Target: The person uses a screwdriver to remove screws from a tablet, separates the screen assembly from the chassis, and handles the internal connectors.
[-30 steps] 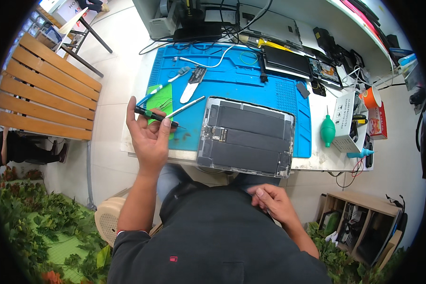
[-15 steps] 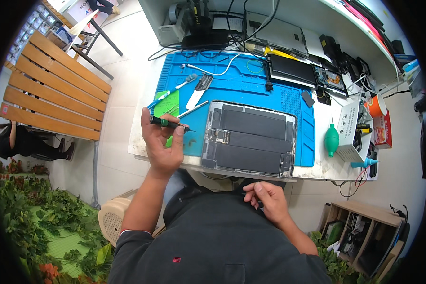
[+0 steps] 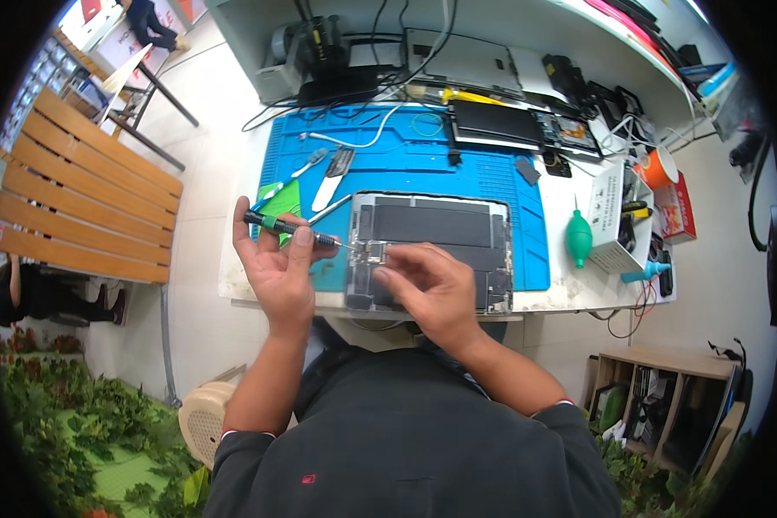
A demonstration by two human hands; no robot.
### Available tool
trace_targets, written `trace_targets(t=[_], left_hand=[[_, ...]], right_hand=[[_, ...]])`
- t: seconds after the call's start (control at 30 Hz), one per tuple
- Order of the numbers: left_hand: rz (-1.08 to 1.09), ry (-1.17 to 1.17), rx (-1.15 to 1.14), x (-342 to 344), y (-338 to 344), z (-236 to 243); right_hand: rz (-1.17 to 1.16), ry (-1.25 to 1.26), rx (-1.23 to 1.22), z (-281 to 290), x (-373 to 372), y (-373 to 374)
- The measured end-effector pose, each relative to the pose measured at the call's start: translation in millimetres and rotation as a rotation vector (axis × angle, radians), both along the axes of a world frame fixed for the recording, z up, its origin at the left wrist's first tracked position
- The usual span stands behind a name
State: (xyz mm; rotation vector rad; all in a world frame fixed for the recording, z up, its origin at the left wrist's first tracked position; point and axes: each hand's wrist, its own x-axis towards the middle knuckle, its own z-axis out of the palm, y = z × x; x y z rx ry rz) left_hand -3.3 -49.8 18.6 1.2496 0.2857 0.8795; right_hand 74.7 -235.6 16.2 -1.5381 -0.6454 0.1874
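An opened tablet [image 3: 440, 216], its black battery cells exposed, lies on the front edge of the blue repair mat [image 3: 393, 164]. My left hand [image 3: 281, 281] is closed around a small screwdriver [image 3: 272, 224] with a black handle and green band; its tip points right, at the tablet's left side by the small metal-covered board [image 3: 369, 250]. Over that board, my right hand [image 3: 436, 289] has its thumb and forefinger drawn together in a pinch. What sits between them, if anything, is too small to make out.
Behind my left hand are a green sheet [image 3: 281, 200], a toothbrush [image 3: 313, 161] and a flat white tool [image 3: 328, 186]. To the right stand a green air blower [image 3: 578, 237] and a white box of tools [image 3: 617, 229]. Dark flat panels [image 3: 496, 125] and cables lie behind.
My right hand has risen from my lap to the tablet's board. My left hand has brought the screwdriver's tip closer to the tablet's left side. The whole view has shifted slightly.
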Motion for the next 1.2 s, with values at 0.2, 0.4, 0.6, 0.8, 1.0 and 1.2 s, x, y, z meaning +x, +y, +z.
trace_targets(t=[0.2,0.4,0.6,0.8,1.0,1.2], left_hand=[[-0.164,-0.115,-0.103,10.5,-28.6,5.2],[-0.210,-0.136,-0.116,15.3,-39.8,2.6],[-0.212,-0.135,-0.089,13.7,-43.1,3.6],[-0.212,-0.132,-0.004,10.9,-42.7,3.6],[-0.189,-0.097,0.147,7.6,-45.7,11.8],[-0.207,-0.112,0.224,5.6,-43.3,7.8]], right_hand=[[0.159,0.555,0.404,-23.4,-9.8,0.0],[0.113,0.554,0.444,-18.6,-14.1,-4.5],[0.080,0.503,0.429,-18.0,-16.0,-5.1],[0.057,0.439,0.399,-16.4,-16.1,-10.5],[0.020,0.307,0.304,-16.4,-13.6,-16.1],[0.017,0.273,0.290,-15.3,-14.2,-15.9]])
